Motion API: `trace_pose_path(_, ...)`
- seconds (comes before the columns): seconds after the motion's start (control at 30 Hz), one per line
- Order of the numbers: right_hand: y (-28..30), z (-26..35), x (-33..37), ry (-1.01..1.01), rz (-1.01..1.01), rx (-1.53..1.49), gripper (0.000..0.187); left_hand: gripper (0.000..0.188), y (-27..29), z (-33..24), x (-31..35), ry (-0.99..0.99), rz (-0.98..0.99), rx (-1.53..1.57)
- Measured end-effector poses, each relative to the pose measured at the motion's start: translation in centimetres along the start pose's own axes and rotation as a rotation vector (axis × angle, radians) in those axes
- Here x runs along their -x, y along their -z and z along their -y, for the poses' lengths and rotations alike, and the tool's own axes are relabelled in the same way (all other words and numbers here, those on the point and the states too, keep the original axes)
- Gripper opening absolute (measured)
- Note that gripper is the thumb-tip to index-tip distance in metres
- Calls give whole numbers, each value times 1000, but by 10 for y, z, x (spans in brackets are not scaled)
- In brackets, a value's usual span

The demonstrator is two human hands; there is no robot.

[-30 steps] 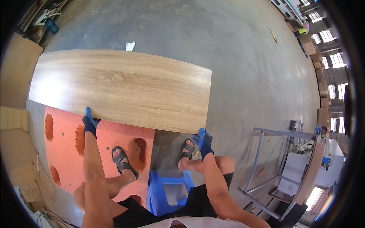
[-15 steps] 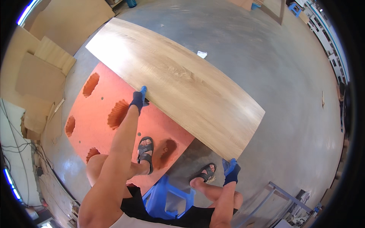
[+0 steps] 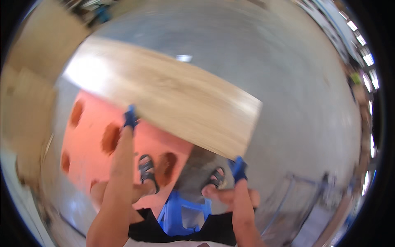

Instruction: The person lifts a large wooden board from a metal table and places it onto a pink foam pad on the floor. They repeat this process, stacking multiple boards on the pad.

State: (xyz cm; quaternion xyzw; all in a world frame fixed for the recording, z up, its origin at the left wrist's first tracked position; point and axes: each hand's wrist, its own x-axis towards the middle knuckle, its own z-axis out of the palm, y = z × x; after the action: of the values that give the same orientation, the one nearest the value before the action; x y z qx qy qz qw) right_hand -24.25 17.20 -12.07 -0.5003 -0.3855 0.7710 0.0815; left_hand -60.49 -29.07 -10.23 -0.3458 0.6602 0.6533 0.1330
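A long wood-grain board lies slantwise in front of me, its far left end bright with glare. My left hand, in a blue glove, is closed on the near long edge of the board. At the board's near right corner, my right hand, gloved in blue too, grips the edge. The fingers under the board are hidden, and the picture is blurred. Part of the board overlaps an orange-pink slab with several ragged holes in it.
A blue plastic stool stands between my legs. My left sandalled foot is on the slab, the right on the floor. Large brown sheets lean at the left. A metal frame stands at the lower right.
The view has turned, so the board and slab sit further left in the picture. Both hands keep their hold on the board, which looks slightly less steeply slanted.
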Motion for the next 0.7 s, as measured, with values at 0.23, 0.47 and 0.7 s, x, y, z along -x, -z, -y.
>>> trace_pose_path(0.23, 12, 14, 25, 8, -136, 30, 20, 39, -64, 146, 103, 227, 410, 56)
trace_pose_path(0.47, 57, 154, 206, 172, 128, -46, 38, 17, -32, 310, 226, 673, 1244, 96)
trace_pose_path(0.7, 262, 176, 384, 465, -197, -375, 38, 20, -28, 280, 380, 510, 804, -606)
